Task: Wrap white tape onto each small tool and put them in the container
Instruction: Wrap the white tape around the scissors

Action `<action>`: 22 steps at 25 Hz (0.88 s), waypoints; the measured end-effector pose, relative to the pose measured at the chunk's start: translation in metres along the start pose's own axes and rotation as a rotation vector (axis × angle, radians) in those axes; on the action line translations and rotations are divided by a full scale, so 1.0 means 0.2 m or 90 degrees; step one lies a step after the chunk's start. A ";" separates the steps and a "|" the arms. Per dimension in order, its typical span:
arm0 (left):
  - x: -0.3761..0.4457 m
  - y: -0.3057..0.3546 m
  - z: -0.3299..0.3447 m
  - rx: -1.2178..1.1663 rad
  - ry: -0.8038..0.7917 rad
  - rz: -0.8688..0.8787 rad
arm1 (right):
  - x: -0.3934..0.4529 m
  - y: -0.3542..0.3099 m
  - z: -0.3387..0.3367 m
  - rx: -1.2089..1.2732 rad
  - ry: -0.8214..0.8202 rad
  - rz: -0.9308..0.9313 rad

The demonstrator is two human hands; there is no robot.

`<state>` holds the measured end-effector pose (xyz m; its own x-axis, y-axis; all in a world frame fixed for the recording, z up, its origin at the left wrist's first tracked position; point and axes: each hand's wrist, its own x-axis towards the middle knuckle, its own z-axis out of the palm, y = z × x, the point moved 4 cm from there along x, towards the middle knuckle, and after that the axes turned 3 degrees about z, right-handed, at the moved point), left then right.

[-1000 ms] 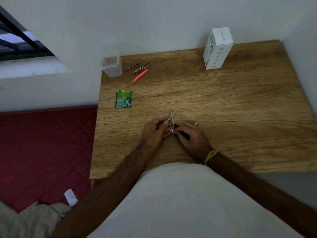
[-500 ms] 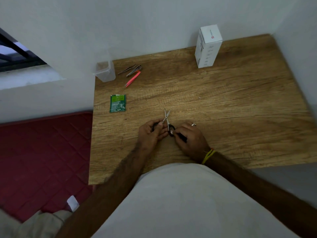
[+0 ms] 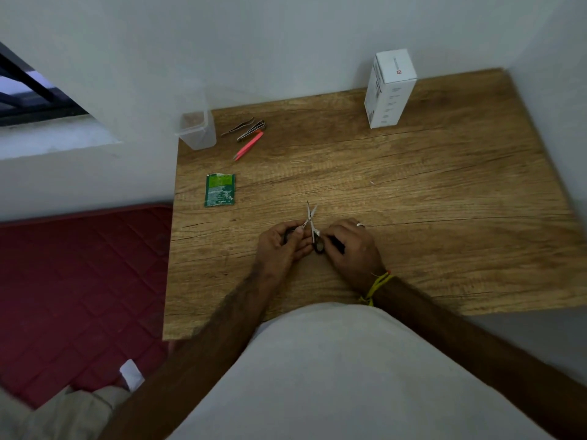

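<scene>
Small black-handled scissors (image 3: 310, 217) lie with blades parted near the table's middle front. My left hand (image 3: 281, 249) pinches one handle side, and my right hand (image 3: 352, 246) pinches a bit of white tape (image 3: 316, 232) against the other handle. At the far left corner stands a clear plastic container (image 3: 197, 130). Beside it lie metal tweezers (image 3: 238, 126), a metal nail clipper (image 3: 251, 130) and pink tweezers (image 3: 249, 144).
A green sachet (image 3: 219, 189) lies on the wooden table (image 3: 413, 192) at the left. A white box (image 3: 389, 88) stands at the back by the wall. A red mat (image 3: 79, 281) covers the floor to the left of the table edge.
Both hands stay on the scissors with only small finger shifts. The view has swung slightly, so the table items sit differently in the frame.
</scene>
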<state>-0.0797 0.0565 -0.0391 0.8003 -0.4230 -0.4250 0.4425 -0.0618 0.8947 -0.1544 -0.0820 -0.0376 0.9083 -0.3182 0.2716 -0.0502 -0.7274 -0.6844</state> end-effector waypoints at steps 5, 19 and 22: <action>0.01 0.00 -0.01 -0.001 0.007 -0.006 | 0.03 -0.01 0.00 0.032 -0.004 0.002; 0.02 0.00 -0.01 -0.004 -0.006 -0.008 | 0.13 -0.06 0.05 0.078 0.006 0.069; 0.01 0.00 -0.01 0.000 -0.008 -0.003 | 0.12 -0.04 0.04 0.076 -0.001 0.051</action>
<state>-0.0777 0.0568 -0.0412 0.7933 -0.4342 -0.4268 0.4455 -0.0639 0.8930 -0.1283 -0.0803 -0.0311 0.9038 -0.3714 0.2127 -0.0724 -0.6225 -0.7793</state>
